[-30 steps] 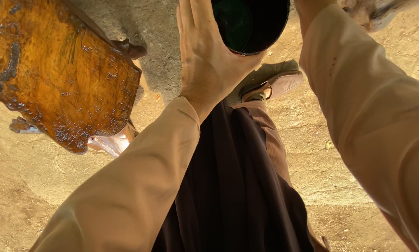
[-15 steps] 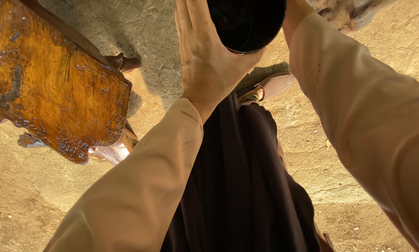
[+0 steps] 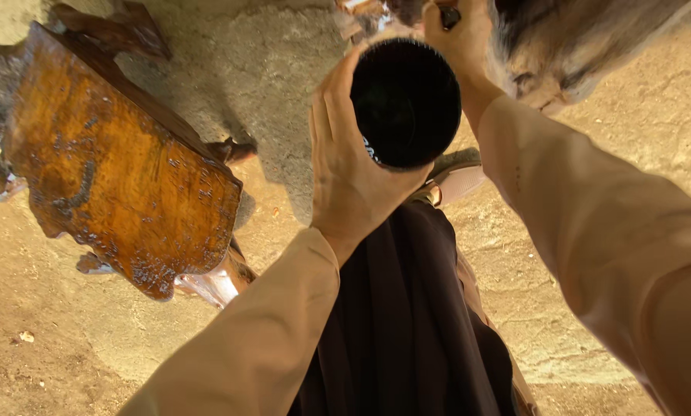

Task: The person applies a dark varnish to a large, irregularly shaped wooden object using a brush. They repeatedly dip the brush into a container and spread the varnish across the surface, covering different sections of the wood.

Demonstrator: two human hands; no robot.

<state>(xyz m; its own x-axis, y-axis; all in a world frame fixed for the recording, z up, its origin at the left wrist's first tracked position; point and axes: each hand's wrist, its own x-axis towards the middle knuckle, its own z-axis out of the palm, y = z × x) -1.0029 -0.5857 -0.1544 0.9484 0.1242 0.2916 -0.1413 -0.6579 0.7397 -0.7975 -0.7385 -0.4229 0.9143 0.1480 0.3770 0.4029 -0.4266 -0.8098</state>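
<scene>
Left fingers (image 3: 332, 104) wrapped up the side of a dark round cup (image 3: 405, 102), palm of the left hand (image 3: 353, 173) cradling its base, mouth facing up toward the camera. Right hand (image 3: 462, 38) just beside the rim at the top edge, pinched on something small and dark, too cropped to name. Best kept level and steady, grip firm, cup held close under the right hand's work. Below: dark skirt (image 3: 407, 323), sandalled foot (image 3: 455, 181), worn wooden stool (image 3: 122, 169) on sandy ground (image 3: 53, 354)
</scene>
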